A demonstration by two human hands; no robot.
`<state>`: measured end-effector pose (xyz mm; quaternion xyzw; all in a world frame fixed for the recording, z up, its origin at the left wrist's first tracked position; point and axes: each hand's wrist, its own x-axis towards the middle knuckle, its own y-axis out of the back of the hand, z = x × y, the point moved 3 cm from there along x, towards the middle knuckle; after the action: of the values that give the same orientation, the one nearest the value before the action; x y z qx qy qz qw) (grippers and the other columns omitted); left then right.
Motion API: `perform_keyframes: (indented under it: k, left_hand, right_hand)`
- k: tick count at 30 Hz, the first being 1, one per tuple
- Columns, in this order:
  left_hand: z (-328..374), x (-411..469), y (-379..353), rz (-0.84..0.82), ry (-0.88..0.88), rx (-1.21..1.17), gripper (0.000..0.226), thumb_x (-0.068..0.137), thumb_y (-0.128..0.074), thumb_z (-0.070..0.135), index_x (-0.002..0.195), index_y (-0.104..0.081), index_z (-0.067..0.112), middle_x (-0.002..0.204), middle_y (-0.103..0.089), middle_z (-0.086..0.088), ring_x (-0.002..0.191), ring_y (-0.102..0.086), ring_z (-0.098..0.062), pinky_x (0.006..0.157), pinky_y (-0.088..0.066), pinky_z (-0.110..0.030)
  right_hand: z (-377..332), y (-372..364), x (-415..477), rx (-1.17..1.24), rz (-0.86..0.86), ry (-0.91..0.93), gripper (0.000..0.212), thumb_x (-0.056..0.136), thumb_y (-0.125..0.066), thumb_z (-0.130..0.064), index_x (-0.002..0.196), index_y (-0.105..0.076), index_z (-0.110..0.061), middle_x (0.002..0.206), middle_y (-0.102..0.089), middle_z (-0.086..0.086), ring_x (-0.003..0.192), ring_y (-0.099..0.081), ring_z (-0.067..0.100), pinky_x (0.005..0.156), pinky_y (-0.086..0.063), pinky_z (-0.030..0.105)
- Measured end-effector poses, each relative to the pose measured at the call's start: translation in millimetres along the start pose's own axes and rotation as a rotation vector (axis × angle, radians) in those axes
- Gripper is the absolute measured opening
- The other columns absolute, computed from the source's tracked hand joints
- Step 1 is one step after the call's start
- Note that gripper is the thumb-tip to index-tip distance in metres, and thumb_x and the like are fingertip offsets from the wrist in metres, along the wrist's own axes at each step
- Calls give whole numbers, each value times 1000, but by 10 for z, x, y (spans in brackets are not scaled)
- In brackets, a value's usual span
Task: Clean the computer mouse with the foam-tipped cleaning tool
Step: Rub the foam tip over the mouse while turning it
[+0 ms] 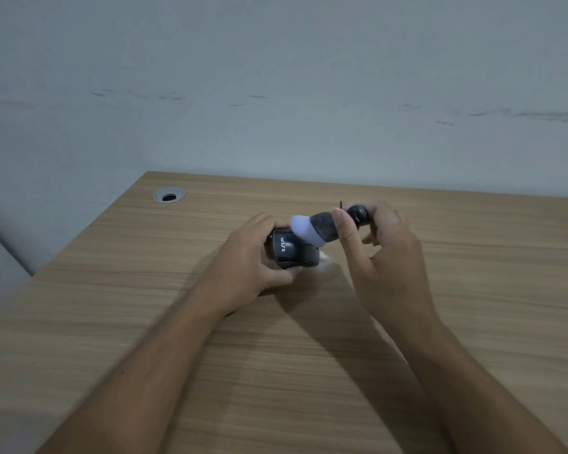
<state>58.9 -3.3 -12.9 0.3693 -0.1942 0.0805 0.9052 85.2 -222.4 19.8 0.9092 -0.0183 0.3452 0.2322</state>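
Note:
A black computer mouse [294, 252] with white lettering on its back rests on the wooden desk [309, 339]. My left hand [253, 260] grips it from the left, fingers over the far side and thumb on the near side. My right hand [381, 247] holds the cleaning tool [322, 229], thumb on its dark collar, fingers around the black handle. The tool's white foam tip [302, 228] presses on the upper right part of the mouse.
A round metal cable grommet [169, 194] sits in the desk's far left corner. A pale wall [276, 93] rises directly behind the desk's far edge. The desk's left edge runs diagonally toward me. A whitish smear [325, 258] lies on the desk right of the mouse.

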Motion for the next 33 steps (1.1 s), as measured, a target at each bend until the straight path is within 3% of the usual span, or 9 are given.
perform_keyframes:
  k: [3,6,10,16,20,24,27,30,33]
  left_hand:
    - [34,11,0,-17,-13,22,51,80,-93,20,126,-72,20,116,-70,6,106,-64,-8,92,-51,-21]
    - [33,4,11,-21,-56,48,51,81,-93,20,128,-73,20,117,-70,9,108,-62,0,86,-45,-10]
    - [11,-12,36,-12,-62,-7,61,82,-99,23,138,-73,25,128,-74,15,121,-66,2,94,-40,1]
    - [28,-7,0,-30,-34,-34,65,80,-94,11,139,-72,29,123,-77,20,110,-67,13,90,-41,1]
    - [-1,-22,12,-20,7,-65,59,82,-94,11,133,-73,31,119,-78,18,104,-69,9,83,-47,-1]
    - [-41,-45,12,-28,38,-169,57,82,-101,25,131,-74,37,120,-81,19,102,-75,5,95,-57,-17]
    - [-66,-34,6,-25,59,-188,60,82,-100,26,136,-74,34,124,-83,13,111,-79,-5,102,-61,-29]
    - [-45,-31,1,-29,71,-175,57,84,-96,14,135,-75,29,115,-84,12,97,-76,8,85,-57,-13]
    - [-44,-39,6,-27,118,-161,53,85,-94,12,132,-75,28,107,-81,9,71,-69,7,68,-55,-13]
  right_hand:
    - [-73,-79,-36,48,-50,15,18,104,-64,-44,103,-68,-27,97,-66,-20,92,-60,16,80,-46,23]
    - [93,-111,-15,-20,-48,-39,12,104,-65,-43,100,-63,-32,91,-63,-23,88,-61,19,77,-44,28]
    - [372,-39,44,-122,-36,-131,19,105,-62,-45,100,-65,-27,88,-63,-19,90,-63,25,76,-42,32]
    - [108,-20,9,50,-14,-82,22,106,-60,-46,99,-67,-26,76,-55,-20,74,-53,5,65,-36,14]
    - [132,-105,-18,-33,-57,-42,15,105,-62,-43,98,-62,-30,86,-60,-19,84,-59,18,74,-40,28]
    - [430,-49,25,-118,-79,-155,15,105,-61,-45,97,-60,-32,83,-61,-19,88,-63,25,76,-38,31]
    - [427,12,18,-28,-41,-184,19,107,-58,-46,97,-64,-32,77,-59,-19,76,-58,10,69,-38,27]
    - [240,1,21,93,-37,-119,21,107,-59,-44,102,-70,-26,79,-62,-18,72,-56,5,67,-42,19]
    - [147,-90,-23,13,-98,-26,13,105,-63,-41,104,-68,-29,89,-64,-20,80,-55,6,69,-38,10]
